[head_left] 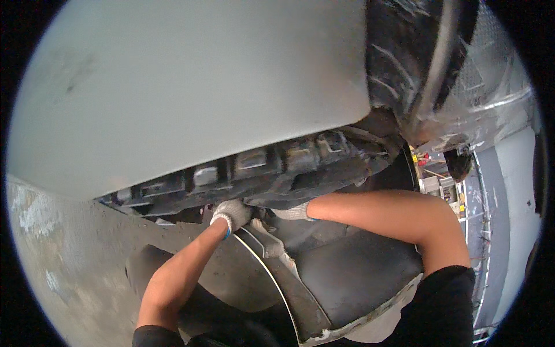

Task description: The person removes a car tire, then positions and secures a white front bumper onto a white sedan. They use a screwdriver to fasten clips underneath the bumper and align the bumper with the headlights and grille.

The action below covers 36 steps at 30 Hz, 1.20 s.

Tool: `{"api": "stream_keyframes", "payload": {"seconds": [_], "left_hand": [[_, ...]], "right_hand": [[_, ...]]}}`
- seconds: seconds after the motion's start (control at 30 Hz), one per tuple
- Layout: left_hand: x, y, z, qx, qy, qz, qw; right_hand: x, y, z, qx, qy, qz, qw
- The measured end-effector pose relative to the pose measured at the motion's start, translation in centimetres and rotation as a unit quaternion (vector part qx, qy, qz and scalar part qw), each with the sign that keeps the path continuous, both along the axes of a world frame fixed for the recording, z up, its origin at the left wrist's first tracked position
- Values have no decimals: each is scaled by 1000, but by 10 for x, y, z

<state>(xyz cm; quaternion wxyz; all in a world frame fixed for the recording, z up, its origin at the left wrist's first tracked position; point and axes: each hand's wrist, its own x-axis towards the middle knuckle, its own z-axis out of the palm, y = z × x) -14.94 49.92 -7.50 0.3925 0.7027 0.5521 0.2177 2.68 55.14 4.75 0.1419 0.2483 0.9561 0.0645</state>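
Note:
My left hand, in a whitish knit work glove, is curled at the upper end of a curved dark panel with a pale rim. What its fingers grip is hidden. My right hand, gloved the same way, reaches under a black ribbed plastic strip; its fingers are out of sight. The strip runs along the lower edge of a large pale grey-green body panel. A torn-looking light strip lies along the dark panel just below my hands.
At the upper right hang clear plastic sheeting and a thick grey tube-like part. Farther right, a shelf holds small items. Bare grey floor lies at the left. My bent leg is close below the left forearm.

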Motion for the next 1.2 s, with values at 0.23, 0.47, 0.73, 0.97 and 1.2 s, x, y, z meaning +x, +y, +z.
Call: {"api": "stream_keyframes", "payload": {"seconds": [0.23,0.47,0.73,0.97,1.2], "left_hand": [[-17,-10,43,41,-12,-35,998],[-30,-12,92,-17,39,-129,991],[-19,-11,43,8,-24,-29,999],[7,-10,-20,63,6,15,998],[8,-14,-23,88,-34,62,994]], "right_hand": [[-40,-15,45,-295,65,-275,913],[-84,-27,90,-273,-44,-260,925],[-47,-12,1,-85,-162,-131,974],[-80,-37,67,-332,6,-273,903],[-93,-37,85,-332,-37,-260,906]]}}
